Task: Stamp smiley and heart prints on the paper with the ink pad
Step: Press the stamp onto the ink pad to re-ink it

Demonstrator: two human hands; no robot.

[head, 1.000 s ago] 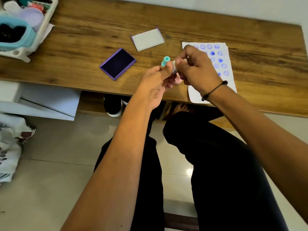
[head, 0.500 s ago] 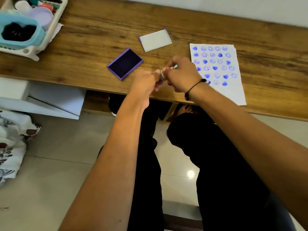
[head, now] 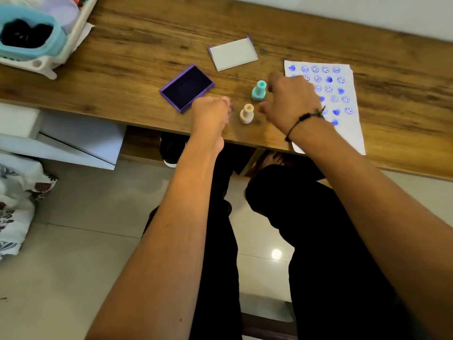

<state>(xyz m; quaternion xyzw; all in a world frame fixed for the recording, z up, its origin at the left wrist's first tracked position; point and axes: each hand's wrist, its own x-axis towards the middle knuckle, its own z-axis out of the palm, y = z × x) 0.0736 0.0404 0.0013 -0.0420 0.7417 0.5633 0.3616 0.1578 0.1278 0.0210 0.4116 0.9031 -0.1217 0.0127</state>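
A long wooden desk [head: 137, 42] runs along a pale wall, tiled floor below, with a white plastic organiser tray [head: 61, 55] at its far left. On the right lies the white sheet of paper [head: 348, 133], its long axis running near to far, already covered by rows of blue smiley and heart prints across its far two-thirds; only the near strip is bare, so the stamping looks largely done, perhaps a row or so short.

Two small stampers stand upright on the desk between the hands, handles up and stamping faces down: a teal plastic one [head: 258, 90] farther off, a cream plastic one [head: 246, 113] nearer. Neither is held. The right hand [head: 291, 101] hovers just beside them, over the paper's left edge, its fingers loosely curled and empty. The left hand [head: 210, 112] sits near the desk's front edge, fingers curled inward; whether they pinch anything I cannot tell.

The open purple ink pad [head: 187, 88] sits left of the stampers, its long axis skewed diagonally, and its grey lid [head: 232, 54] lies farther back.
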